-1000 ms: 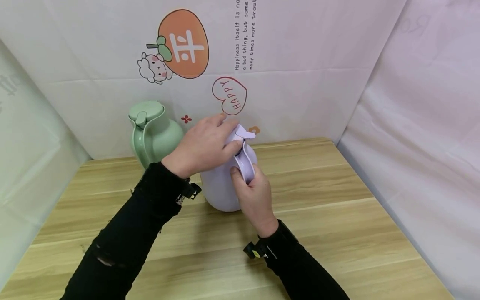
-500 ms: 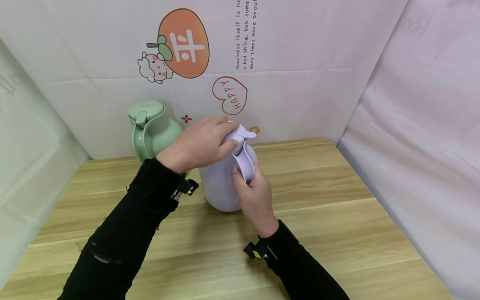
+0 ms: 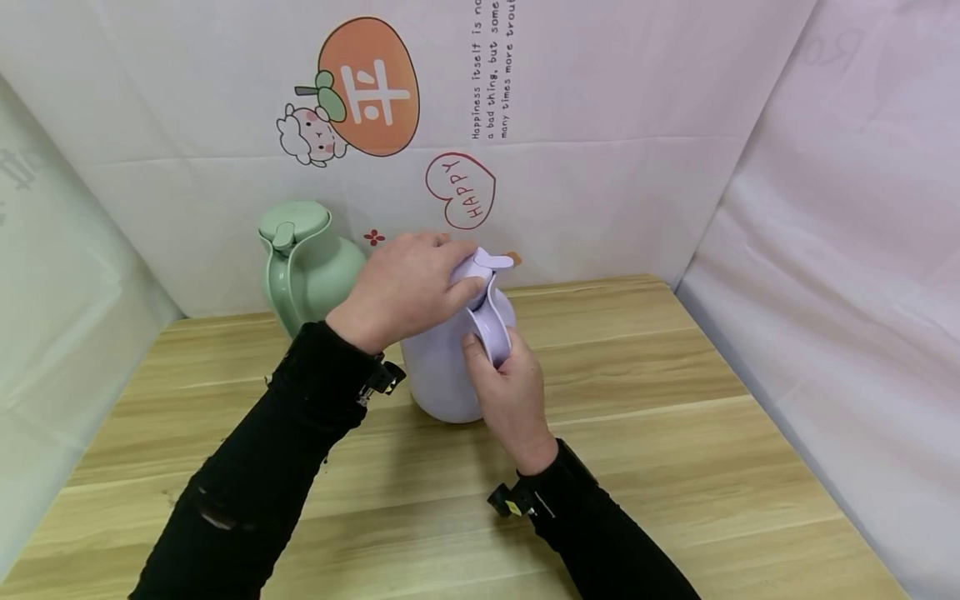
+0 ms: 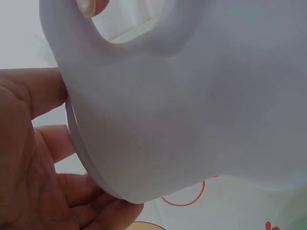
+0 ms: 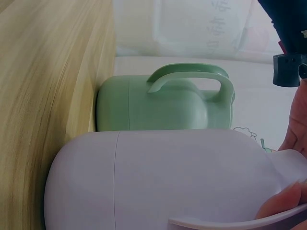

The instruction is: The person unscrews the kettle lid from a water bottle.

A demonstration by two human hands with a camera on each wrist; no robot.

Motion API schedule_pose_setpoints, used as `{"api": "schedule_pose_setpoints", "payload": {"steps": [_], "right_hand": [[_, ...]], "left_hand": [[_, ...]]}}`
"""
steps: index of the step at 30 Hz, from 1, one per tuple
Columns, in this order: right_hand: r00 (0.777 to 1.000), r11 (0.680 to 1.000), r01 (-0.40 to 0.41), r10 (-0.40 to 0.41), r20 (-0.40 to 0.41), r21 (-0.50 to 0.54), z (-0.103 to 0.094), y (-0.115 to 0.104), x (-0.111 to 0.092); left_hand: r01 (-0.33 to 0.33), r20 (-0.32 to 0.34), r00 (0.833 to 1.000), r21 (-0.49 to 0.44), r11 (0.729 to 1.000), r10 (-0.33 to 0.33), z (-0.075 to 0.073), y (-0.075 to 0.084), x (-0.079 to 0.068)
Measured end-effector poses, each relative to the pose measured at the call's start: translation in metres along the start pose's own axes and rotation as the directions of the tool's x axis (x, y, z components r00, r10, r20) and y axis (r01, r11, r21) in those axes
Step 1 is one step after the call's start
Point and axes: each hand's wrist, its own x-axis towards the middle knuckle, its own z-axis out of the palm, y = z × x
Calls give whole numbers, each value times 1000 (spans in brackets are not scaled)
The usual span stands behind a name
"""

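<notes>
A lilac thermos jug (image 3: 442, 375) stands upright on the wooden table. My right hand (image 3: 513, 400) grips its handle (image 3: 491, 329), thumb on the near side. Over the top, my left hand (image 3: 408, 287) grips the lid (image 3: 474, 271), with thumb and fingers spread around its rim; the lid's small lever (image 3: 498, 262) sticks out to the right. In the left wrist view the fingers (image 4: 53, 141) curl at the edge of the lid, against the jug's neck (image 4: 134, 124). My left palm hides part of the lid in the head view.
A green thermos jug (image 3: 322, 267) of similar shape stands at the back left, behind my left wrist. A white printed cloth (image 3: 600, 167) hangs along the table's back edge, with more cloth at both sides. Bare table (image 3: 637, 433) extends to the right and front.
My left hand shifts slightly left and then back right on the lid, its thumb moving along the rim. The lilac jug and my right hand stay in place.
</notes>
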Motion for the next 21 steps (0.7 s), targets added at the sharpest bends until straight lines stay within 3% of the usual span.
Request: {"api": "schedule_pose_setpoints", "payload": {"steps": [13,21], "right_hand": [[1000,1000,-6,6,-8,-18,1,0,0],[1000,1000,-12,12,-5,-13,1,0,0]], "left_hand": [[164,-69,985,44,985,-161,8,9,2],[210,-112,974,104,972,-198,13,15,3]]}}
